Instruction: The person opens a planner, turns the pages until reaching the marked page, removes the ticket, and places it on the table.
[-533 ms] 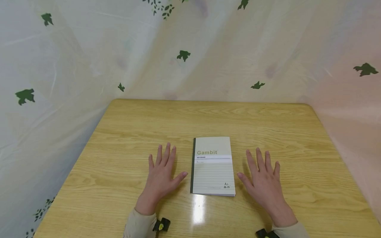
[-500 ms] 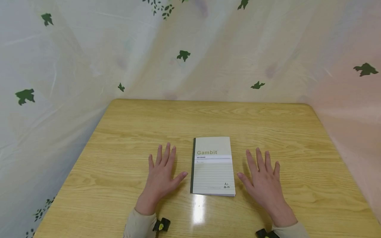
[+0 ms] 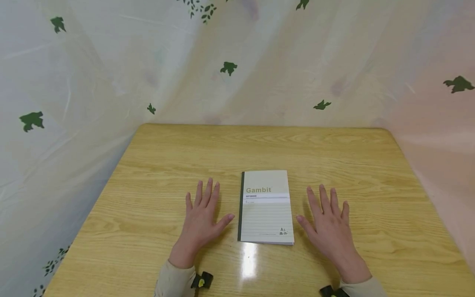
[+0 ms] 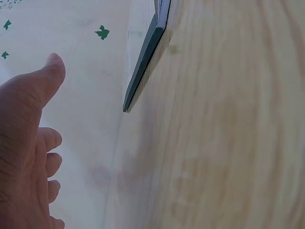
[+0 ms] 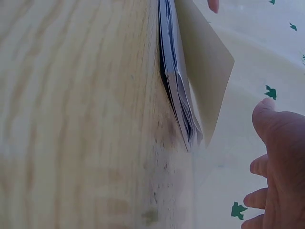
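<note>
A closed notebook (image 3: 265, 218) with a cream cover, a dark spine on its left and the word "Gambit" lies on the wooden table between both hands. To its left is my left hand (image 3: 200, 222), palm down with fingers spread and the thumb pointing at the spine. My right hand (image 3: 330, 227) mirrors it on the other side, fingers spread, thumb near the notebook's right edge. Neither hand touches the notebook. The left wrist view catches the dark spine (image 4: 143, 62) edge-on. In the right wrist view the notebook's cover (image 5: 205, 67) stands slightly lifted from the pages.
The wooden table (image 3: 259, 148) has rounded far corners. A pale curtain (image 3: 274, 62) with green bird and leaf prints hangs behind it and along both sides. Black wrist devices (image 3: 202, 280) sit at the sleeve cuffs. A bright light reflection lies just below the notebook.
The head view has shifted very slightly. Both hands and the notebook stay in the same places.
</note>
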`<control>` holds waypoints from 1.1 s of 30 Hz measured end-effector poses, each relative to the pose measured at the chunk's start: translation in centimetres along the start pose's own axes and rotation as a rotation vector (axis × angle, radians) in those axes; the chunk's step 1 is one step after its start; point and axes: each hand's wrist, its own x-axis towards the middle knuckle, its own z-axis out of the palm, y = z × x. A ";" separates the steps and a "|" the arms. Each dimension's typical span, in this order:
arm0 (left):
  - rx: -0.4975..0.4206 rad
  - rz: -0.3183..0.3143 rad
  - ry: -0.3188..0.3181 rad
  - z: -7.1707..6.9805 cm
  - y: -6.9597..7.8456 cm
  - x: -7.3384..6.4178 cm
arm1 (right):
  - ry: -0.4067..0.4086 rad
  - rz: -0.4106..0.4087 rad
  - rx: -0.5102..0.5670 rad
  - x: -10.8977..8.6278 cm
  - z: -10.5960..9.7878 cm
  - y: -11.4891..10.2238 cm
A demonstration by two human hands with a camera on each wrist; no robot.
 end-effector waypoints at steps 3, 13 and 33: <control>0.004 0.006 0.005 -0.1 0.0 0.0 | -0.023 0.001 0.010 0.1 0.1 -0.2; -0.004 0.010 0.002 -0.3 0.3 -0.2 | -0.118 -0.066 0.013 0.2 0.7 -1.8; -0.139 0.481 0.120 -5.4 8.5 2.3 | 0.109 -0.303 0.421 1.9 -0.3 -7.1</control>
